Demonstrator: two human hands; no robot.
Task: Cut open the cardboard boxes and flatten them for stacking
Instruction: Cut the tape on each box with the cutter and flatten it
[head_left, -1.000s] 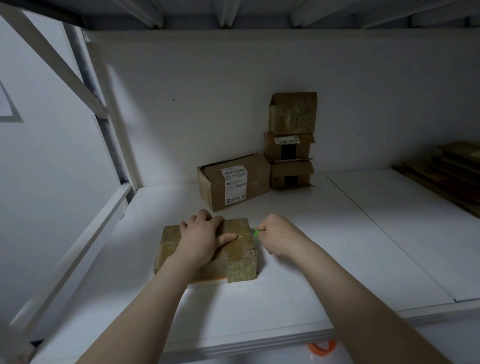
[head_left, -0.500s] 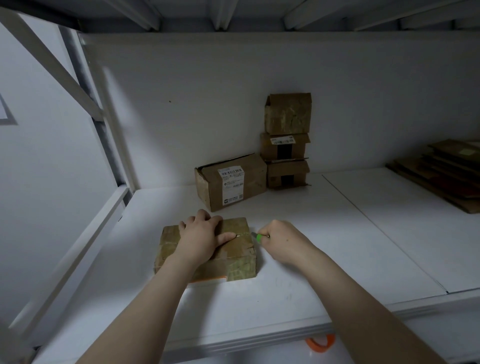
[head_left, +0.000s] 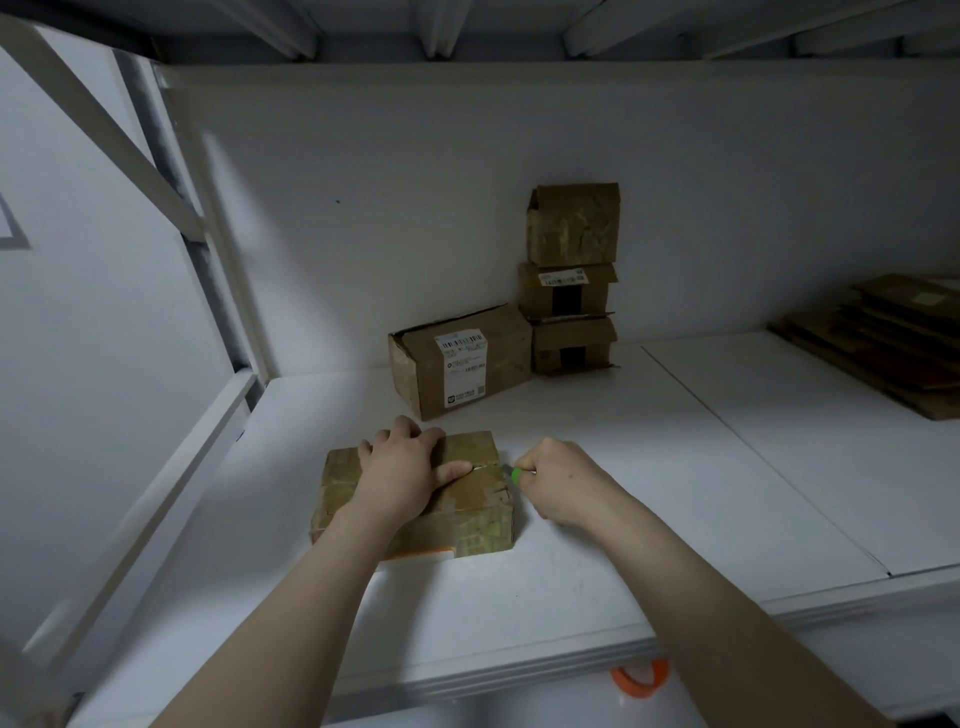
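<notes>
A small taped cardboard box (head_left: 478, 514) lies flat on the white shelf (head_left: 649, 467) in front of me. My left hand (head_left: 402, 473) presses down on its top, fingers spread, thumb along the tape seam. My right hand (head_left: 558, 480) grips a green-handled cutter (head_left: 516, 475) at the box's right edge, its blade at the seam. A slit runs along the seam from the thumb to the right edge.
Behind stands a larger labelled box (head_left: 462, 358), with a stack of three small boxes (head_left: 571, 280) against the back wall. Flattened cardboard (head_left: 888, 338) is piled at the far right. An orange tape roll (head_left: 639, 678) peeks out below the shelf's front edge.
My right hand with the cutter drew slightly right and back along the seam, then returned close to the box's right edge. The left hand stayed pressed on the box.
</notes>
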